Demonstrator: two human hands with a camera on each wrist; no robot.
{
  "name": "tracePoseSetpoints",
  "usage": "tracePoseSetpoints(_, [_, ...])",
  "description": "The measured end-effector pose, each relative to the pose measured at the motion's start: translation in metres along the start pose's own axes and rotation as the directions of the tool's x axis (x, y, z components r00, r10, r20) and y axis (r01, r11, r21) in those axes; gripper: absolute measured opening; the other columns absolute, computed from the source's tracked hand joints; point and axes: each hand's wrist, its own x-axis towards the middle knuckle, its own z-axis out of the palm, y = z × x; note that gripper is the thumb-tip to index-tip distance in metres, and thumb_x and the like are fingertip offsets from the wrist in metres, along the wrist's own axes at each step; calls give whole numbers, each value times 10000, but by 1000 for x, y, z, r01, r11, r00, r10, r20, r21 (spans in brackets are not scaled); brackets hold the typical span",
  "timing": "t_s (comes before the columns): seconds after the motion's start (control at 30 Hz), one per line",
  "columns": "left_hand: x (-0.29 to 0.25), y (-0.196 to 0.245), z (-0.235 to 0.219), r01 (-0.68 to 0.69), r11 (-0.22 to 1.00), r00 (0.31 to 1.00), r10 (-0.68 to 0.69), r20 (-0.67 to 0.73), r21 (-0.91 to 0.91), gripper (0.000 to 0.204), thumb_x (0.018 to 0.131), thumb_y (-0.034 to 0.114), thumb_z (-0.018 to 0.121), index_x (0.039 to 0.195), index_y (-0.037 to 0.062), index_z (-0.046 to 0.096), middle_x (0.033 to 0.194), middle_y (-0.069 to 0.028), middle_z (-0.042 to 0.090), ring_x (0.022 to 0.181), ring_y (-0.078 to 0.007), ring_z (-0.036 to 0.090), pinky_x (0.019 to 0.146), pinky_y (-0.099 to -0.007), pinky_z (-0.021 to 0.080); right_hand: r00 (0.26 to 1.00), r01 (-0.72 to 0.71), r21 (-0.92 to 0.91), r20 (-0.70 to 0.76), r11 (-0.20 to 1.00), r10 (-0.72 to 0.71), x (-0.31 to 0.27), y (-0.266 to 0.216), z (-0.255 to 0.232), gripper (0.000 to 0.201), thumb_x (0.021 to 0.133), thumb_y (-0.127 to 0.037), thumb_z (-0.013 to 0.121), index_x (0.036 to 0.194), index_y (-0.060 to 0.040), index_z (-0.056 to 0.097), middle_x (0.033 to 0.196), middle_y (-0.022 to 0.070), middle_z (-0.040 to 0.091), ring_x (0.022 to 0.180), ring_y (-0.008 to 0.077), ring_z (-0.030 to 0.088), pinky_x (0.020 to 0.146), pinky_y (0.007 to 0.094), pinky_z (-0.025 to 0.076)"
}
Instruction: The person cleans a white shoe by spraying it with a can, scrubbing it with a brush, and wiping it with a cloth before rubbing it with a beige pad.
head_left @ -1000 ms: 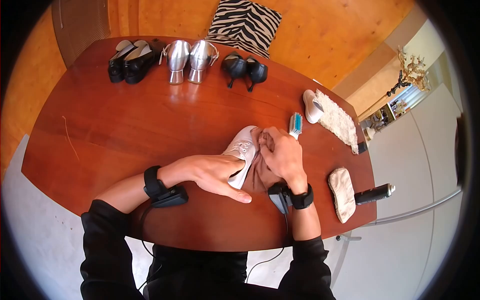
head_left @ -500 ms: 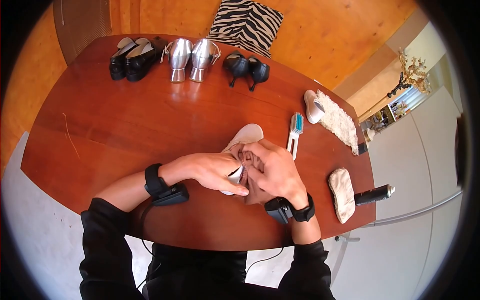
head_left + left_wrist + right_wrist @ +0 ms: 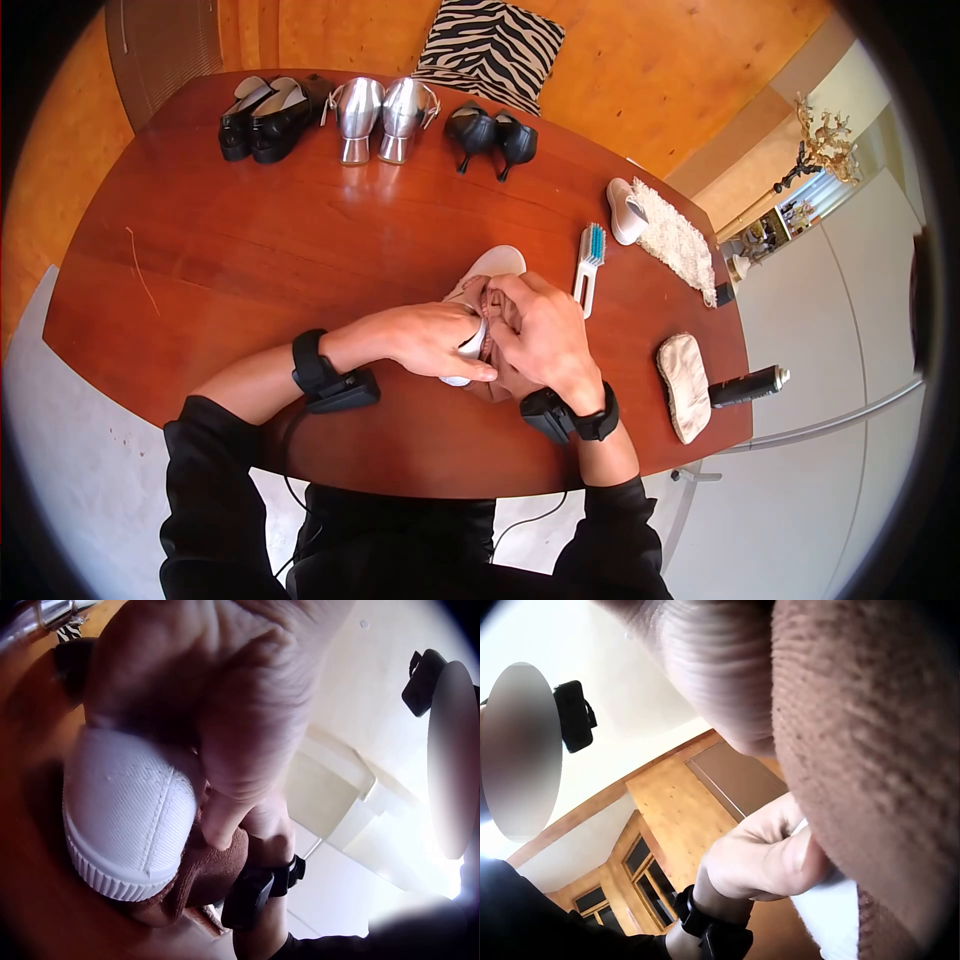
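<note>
Lying along the far edge of the bench [image 3: 250, 250], from the left: black flat shoes [image 3: 262, 118], silver block-heeled shoes [image 3: 380, 115], black heeled pumps [image 3: 492, 135]. Gripping the heel end of a white sneaker [image 3: 487, 268] near the middle of the bench with the left hand [image 3: 432, 338], thumb and fingers curled round it. Pressing a brown cloth [image 3: 214, 866] against the sneaker with the right hand [image 3: 535, 330], fingers bunched over the cloth. Touching knuckle to knuckle, both hands. Resting just right of the sneaker, a brush with blue bristles [image 3: 590, 258]. Lying further right, a second white shoe [image 3: 626, 212] touching a fluffy mat [image 3: 675, 240], then a beige cloth pad [image 3: 684, 388] beside a black spray can [image 3: 750, 385].
</note>
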Motion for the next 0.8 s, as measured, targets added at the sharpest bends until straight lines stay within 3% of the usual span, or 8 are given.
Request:
tracePoseSetpoints(0.1, [-1,2,3,-29,999,996,31,-78,33,435,869,396,569,827,-37,590,728,-189,611,701,-331,582,663,-406,447,998,-14,-26,-61,1000,13,1,1,2,296,706,-122,646,992,-65,598,829,144,592,732,345,593,636,416,478])
tracePoseSetpoints(0.33, [1,4,6,29,996,997,-23,-68,89,474,852,417,581,826,-55,546,756,-206,582,730,-363,556,686,-422,438,972,-78,-191,-235,978,32,9,17,15,244,686,-102,628,923,-56,590,794,146,574,728,326,596,610,419,491])
tracePoseSetpoints(0.47, [3,3,15,-21,981,985,54,-164,195,499,829,419,605,866,-73,528,828,-225,568,779,-380,554,707,-434,443,950,-152,-305,-309,940,54,15,31,21,196,694,-97,616,881,-49,589,776,148,570,714,312,599,589,412,500])
tracePoseSetpoints(0.53, [5,6,17,-28,974,980,70,-185,223,503,822,415,613,884,-77,526,844,-226,569,795,-383,558,716,-436,448,951,-176,-304,-297,936,82,18,38,23,192,698,-94,612,884,-51,589,776,149,571,718,315,599,597,414,500])
tracePoseSetpoints(0.6, [7,13,18,88,963,987,-49,-155,256,485,788,378,641,899,-88,572,907,-234,596,875,-372,582,752,-420,481,952,-201,-304,-287,931,112,17,40,22,188,703,-91,607,887,-54,590,775,150,572,721,318,600,605,415,500])
tracePoseSetpoints(0.7, [6,12,21,53,952,982,4,-187,300,484,800,397,640,871,-75,559,850,-212,584,825,-371,579,727,-428,471,971,-152,-260,-220,953,95,13,31,14,175,712,-91,596,885,-65,591,785,148,572,742,320,601,627,424,501])
tracePoseSetpoints(0.77, [7,9,20,53,961,985,-6,-170,272,477,796,394,645,858,-72,567,843,-210,586,819,-367,581,722,-427,472,991,-28,-87,-135,996,16,8,18,8,263,695,-75,610,958,-82,600,841,133,580,755,342,592,653,423,487])
tracePoseSetpoints(0.8, [7,7,19,54,968,988,-16,-154,247,470,792,391,650,845,-70,574,835,-208,589,813,-363,583,717,-425,474,991,-30,-85,-133,996,18,6,12,6,263,695,-75,610,958,-82,600,841,133,580,755,342,592,653,423,487])
